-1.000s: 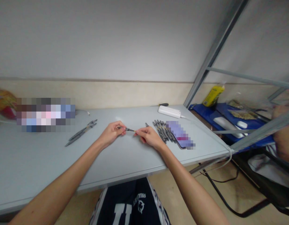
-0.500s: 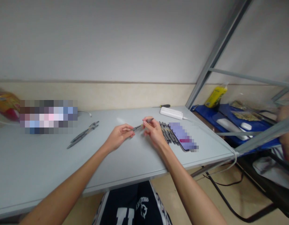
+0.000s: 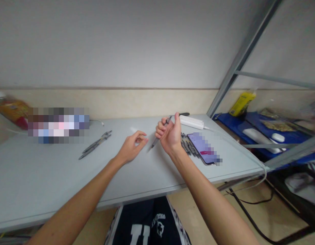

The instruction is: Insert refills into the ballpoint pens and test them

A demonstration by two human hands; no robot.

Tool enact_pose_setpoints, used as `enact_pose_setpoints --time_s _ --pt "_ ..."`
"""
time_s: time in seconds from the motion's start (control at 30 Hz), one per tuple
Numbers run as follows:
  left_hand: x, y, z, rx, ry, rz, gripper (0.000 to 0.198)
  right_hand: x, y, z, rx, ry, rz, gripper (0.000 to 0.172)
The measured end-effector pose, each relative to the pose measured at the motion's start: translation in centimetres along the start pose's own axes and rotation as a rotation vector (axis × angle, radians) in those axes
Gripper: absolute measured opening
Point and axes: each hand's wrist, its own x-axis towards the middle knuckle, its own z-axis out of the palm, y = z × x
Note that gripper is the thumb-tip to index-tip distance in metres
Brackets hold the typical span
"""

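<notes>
A dark grey pen (image 3: pixel 155 141) slants through the curled fingers of my right hand (image 3: pixel 170 134), its tip pointing down and left above the desk. The palm faces up and the thumb sticks upward. Just left of it, my left hand (image 3: pixel 133 146) hovers with bent fingers, thumb and forefinger slightly apart and nothing between them. Beside my right wrist lies a row of several grey pens (image 3: pixel 190 147), partly hidden by the hand. Further left on the desk, a few similar pens (image 3: pixel 95 144) lie side by side at a slant.
A phone (image 3: pixel 200 146) with a lit screen lies right of the pen row. Behind it are a white power strip (image 3: pixel 192 122) and a dark-handled screwdriver (image 3: pixel 185 114). A metal post (image 3: pixel 239 69) rises at the desk's (image 3: pixel 57 177) right end. A yellow packet (image 3: pixel 242 103) stands beyond.
My left hand has let go of the pen and stays nearby. My right hand has turned palm up and now holds the pen alone, pointing down-left. The view has shifted slightly.
</notes>
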Motion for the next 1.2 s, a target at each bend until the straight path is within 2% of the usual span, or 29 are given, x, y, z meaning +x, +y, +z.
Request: enact_pose_setpoints --time_s 0.17,0.37,0.47,0.7,0.87,1.07,1.2 --pt "0.3 -1.1 -0.7 0.215 0.06 0.009 0.024 0.3 -1.5 -0.3 0.02 0.023 0.145 0.036" --pt "0.3 -1.6 -0.6 0.298 0.019 -0.003 0.015 0.3 -2.4 -0.5 -0.015 -0.003 0.19 0.041" --pt "0.3 -1.7 -0.6 0.319 -0.001 -0.01 0.013 0.3 -2.6 -0.5 -0.026 -0.004 0.221 0.038" --pt "0.4 -2.0 -0.7 0.329 -0.012 0.011 0.011 0.1 -2.3 -0.4 -0.07 -0.072 0.217 0.046" --pt "0.4 -2.3 -0.6 0.374 -0.011 0.024 0.012 0.0 -2.2 -0.6 -0.057 -0.039 0.229 0.038" --pt "0.4 -2.5 -0.6 0.392 -0.025 0.031 0.012 0.1 -2.4 -0.7 -0.051 -0.076 0.238 0.047" --pt "0.4 -2.5 -0.6 0.385 -0.029 0.025 0.013 0.2 -2.5 -0.7 -0.031 -0.052 0.239 0.039"
